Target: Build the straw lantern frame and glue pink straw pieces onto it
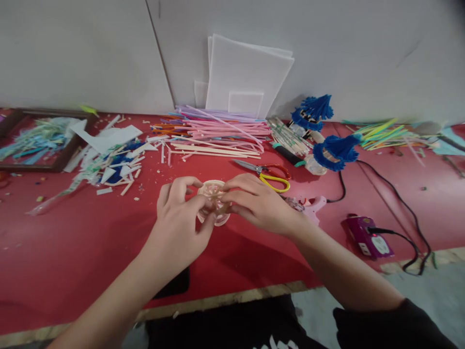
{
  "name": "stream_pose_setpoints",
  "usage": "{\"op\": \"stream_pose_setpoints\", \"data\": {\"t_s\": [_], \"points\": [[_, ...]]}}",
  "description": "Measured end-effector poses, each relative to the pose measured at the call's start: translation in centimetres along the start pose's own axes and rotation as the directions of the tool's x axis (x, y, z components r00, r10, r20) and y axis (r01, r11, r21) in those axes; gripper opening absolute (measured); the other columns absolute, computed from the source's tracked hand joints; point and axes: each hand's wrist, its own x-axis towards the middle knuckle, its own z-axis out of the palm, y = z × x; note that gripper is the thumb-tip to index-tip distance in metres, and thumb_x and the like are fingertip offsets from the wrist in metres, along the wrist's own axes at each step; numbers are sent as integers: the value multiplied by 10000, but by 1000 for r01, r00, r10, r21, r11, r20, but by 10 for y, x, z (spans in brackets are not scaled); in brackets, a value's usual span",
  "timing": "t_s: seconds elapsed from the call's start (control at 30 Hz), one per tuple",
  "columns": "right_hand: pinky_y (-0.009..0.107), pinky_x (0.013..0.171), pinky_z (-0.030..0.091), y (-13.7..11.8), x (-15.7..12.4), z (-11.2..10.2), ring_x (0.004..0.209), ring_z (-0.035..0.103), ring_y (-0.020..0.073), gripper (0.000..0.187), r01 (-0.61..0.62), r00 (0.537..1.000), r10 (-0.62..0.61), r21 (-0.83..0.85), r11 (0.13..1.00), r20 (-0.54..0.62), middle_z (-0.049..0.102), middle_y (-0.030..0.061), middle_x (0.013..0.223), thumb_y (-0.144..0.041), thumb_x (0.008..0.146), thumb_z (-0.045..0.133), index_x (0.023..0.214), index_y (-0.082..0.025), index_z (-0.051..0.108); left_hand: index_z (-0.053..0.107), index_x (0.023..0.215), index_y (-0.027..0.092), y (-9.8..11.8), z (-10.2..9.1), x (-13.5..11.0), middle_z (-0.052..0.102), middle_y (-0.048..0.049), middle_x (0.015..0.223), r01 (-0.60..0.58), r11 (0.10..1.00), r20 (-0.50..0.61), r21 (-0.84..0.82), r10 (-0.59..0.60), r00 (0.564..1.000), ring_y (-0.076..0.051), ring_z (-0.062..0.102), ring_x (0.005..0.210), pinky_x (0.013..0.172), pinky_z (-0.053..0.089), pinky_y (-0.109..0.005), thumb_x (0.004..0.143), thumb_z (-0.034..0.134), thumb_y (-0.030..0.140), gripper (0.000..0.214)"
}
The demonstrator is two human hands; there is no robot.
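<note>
Both hands meet over a round, pale cream-pink craft piece (222, 220) with a rim and spoke-like parts inside, low over the red table. My left hand (181, 213) curls at its left side, thumb and fingertips pinching near the middle. From the right, my right hand (259, 201) reaches over with bent fingers touching the piece's top and centre. The fingers cover much of it. Right of my right hand lies a pink glue gun (315, 208), partly behind the forearm. Scissors (274, 182) with red and yellow handles rest just beyond the hand.
Pastel pipe cleaners or straws (221, 128) lie at the back before white sheets (250, 72). Scraps (119, 157) and a brown frame (60, 162) are left. Blue umbrella-like ornaments (336, 150) stand right. A corded purple box (366, 237) and a dark flat object (174, 283) sit nearer.
</note>
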Motion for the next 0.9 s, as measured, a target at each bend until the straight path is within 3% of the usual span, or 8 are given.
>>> {"op": "stream_pose_setpoints", "data": {"t_s": [0.27, 0.63, 0.9], "points": [[381, 885, 506, -3, 2, -2, 1017, 571, 208, 184, -4, 1000, 4, -1, 1000, 26, 658, 91, 1062, -187, 959, 494, 1008, -208, 670, 677, 786, 191, 1, 0, 2, 534, -139, 1155, 27, 999, -14, -23, -27, 1000, -367, 504, 1093, 916, 421, -575, 815, 560, 222, 125], [405, 920, 485, -3, -2, 2, 1051, 558, 219, 215, -31, 1000, 30, 89, 996, 7, 633, 110, 1107, -161, 935, 518, 1094, -191, 661, 687, 926, 219, 1, 2, -8, 605, -127, 1157, -14, 998, -89, 68, 20, 996, -353, 522, 1056, 902, 422, -544, 858, 590, 268, 128], [415, 919, 482, -3, -2, 4, 1059, 555, 214, 199, -44, 999, 45, 120, 992, -2, 625, 83, 1107, -193, 947, 519, 1094, -244, 643, 688, 822, 256, 2, 5, -8, 626, -90, 1124, 69, 998, -108, 5, -68, 992, -335, 547, 1060, 903, 406, -550, 836, 590, 239, 100]]}}
